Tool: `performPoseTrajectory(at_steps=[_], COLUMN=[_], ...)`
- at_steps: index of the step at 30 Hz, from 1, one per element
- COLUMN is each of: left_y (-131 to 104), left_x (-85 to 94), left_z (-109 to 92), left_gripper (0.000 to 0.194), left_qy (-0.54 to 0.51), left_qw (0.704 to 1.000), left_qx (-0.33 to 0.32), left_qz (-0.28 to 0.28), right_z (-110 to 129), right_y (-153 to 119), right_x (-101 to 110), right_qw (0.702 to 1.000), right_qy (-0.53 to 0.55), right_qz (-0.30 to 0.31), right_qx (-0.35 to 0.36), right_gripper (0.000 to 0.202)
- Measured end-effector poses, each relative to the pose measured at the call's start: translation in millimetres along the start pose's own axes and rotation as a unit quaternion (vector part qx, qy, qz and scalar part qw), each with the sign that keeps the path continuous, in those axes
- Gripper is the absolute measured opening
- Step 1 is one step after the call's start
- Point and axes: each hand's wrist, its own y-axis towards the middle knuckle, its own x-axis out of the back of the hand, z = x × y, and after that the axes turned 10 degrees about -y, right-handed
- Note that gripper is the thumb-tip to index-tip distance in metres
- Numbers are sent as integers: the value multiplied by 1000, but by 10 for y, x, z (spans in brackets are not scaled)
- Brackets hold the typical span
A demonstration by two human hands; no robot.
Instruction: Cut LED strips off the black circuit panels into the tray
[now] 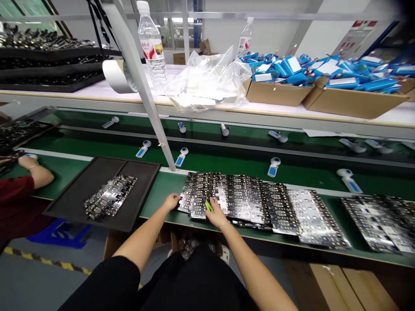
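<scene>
Overlapping black printed circuit board panels (238, 198) lie in a long row on the green bench in front of me. At the row's left end, my left hand (171, 201) pinches the edge of a circuit board panel (188, 194) between thumb and fingers. My right hand (218, 214) rests over the neighbouring panels, closed around a small tool with a bright green handle (209, 206). The tool's working end is too small to make out.
To the left, a black tray (142, 203) holds more boards beside a co-worker's arm (42, 175). A slanted metal post (152, 103) rises before me. Small white devices (274, 167) lie on the green conveyor (227, 157). Boxes of blue battery packs (279, 93) stand on the shelf.
</scene>
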Motion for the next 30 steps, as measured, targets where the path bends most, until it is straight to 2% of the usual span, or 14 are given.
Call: performPoseTrajectory(at_steps=[3, 7, 12, 15, 19, 22, 24, 27, 30], left_y=[-71, -139, -205, -251, -249, -210, -220, -348, -550], left_x=[66, 107, 349, 491, 450, 363, 387, 587, 864], left_z=[-37, -29, 43, 47, -32, -120, -165, -169, -85], left_gripper=[37, 46, 83, 93, 99, 97, 97, 99, 97], left_qy=[-14, -11, 56, 108, 169, 198, 207, 222, 240], left_qw=[999, 996, 996, 992, 982, 977, 974, 966, 956], left_qx=[-45, -84, -69, -56, -73, -74, -77, -101, -128], left_qz=[-20, -1, -13, -26, -37, -38, -47, -82, -112], right_z=[121, 233, 306, 293, 191, 28, -120, -345, -484], right_y=[180, 275, 357, 276, -62, -462, -756, -1153, -1402], right_x=[-214, -456, -618, -639, -592, -493, -396, -238, -122], right_qw=[1000, 997, 986, 983, 985, 984, 983, 983, 973], right_qy=[11, 30, 51, 60, 90, 126, 145, 167, 223], right_qz=[23, 62, 131, 147, 120, 117, 111, 82, 42], right_qx=[3, 37, 86, 97, 82, 52, 27, -4, -46], right_gripper=[81, 72, 67, 68, 67, 67, 68, 67, 59])
